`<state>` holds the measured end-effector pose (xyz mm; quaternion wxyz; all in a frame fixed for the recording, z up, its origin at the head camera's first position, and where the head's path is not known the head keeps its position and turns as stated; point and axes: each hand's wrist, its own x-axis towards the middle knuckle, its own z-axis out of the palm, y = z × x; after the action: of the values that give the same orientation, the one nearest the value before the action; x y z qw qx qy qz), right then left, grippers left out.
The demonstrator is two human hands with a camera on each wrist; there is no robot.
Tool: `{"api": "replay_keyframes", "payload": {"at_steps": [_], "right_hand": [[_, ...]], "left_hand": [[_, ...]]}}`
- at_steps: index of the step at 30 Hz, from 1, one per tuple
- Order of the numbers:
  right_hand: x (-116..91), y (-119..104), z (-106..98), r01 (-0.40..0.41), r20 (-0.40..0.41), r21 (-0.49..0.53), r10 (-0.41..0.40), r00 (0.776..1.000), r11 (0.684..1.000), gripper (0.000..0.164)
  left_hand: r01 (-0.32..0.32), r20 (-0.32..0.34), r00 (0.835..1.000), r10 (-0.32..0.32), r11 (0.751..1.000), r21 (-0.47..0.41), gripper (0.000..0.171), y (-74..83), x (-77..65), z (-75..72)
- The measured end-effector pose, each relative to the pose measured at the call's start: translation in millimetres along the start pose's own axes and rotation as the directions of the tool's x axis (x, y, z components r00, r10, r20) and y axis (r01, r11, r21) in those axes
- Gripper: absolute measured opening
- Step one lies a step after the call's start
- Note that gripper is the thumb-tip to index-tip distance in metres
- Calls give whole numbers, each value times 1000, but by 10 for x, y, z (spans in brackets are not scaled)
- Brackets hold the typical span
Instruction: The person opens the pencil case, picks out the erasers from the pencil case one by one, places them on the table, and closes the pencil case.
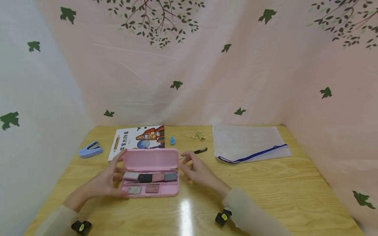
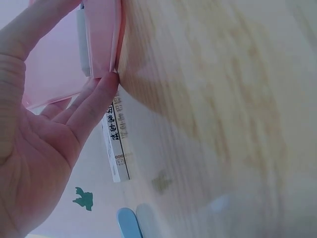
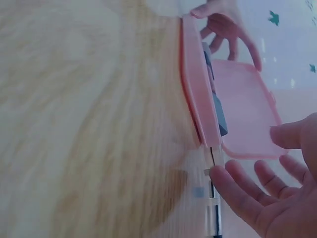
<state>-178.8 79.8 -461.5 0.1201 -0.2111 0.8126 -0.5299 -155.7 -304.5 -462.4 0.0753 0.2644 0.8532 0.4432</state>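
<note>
An open pink pencil case [image 1: 150, 193] lies on the table in the head view, its lid [image 1: 150, 159] raised at the back. Several grey, black and pink blocks, one of them a black block [image 1: 145, 178], sit in its compartments. My left hand [image 1: 101, 180] holds the case's left end, thumb at the front corner and index finger at the lid's top corner. Just off the right end is my right hand [image 1: 198, 168], fingers loosely bent and holding nothing. In the right wrist view its thumb is near the lid's corner. Behind this hand lies a black pen [image 1: 200, 150].
Behind the case lies a picture book [image 1: 130, 141], with a blue stapler [image 1: 90, 150] to its left. A small blue object [image 1: 172, 141] and some yellowish clips [image 1: 199, 135] lie at the back. A clear zip pouch [image 1: 248, 141] with a blue zip occupies the back right.
</note>
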Motion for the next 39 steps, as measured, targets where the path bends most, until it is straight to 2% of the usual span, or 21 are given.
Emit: {"api": "replay_keyframes", "payload": {"at_steps": [1,3,6,8,11,18,27,39], "right_hand": [[-29,-3,2,48,-11,-76,-49,999,996,40],[-77,-19,8,151,-4,-232,-156,988,961,37],[-126,-52,34,280,42,-406,-288,957,870,34],[-143,-80,53,336,76,-469,-342,937,817,33],[-157,-101,75,351,101,-530,-354,930,772,35],[-130,-100,97,284,140,-614,-252,957,736,41],[-8,-101,162,299,201,-652,-221,954,697,38],[81,-147,155,303,234,-653,-195,952,694,34]], "left_hand": [[0,1,1000,0,1000,0,143,1,9,-5],[11,5,1000,-11,1000,5,142,4,20,-14],[27,10,1000,-27,1000,-9,142,12,19,-16],[34,9,999,-33,999,-14,142,18,15,-11],[31,11,999,-31,999,-30,143,24,24,7],[24,12,1000,-24,999,-46,144,23,55,43],[45,15,999,-45,999,-28,144,13,50,7],[62,25,998,-62,998,-5,145,17,70,-11]]}}
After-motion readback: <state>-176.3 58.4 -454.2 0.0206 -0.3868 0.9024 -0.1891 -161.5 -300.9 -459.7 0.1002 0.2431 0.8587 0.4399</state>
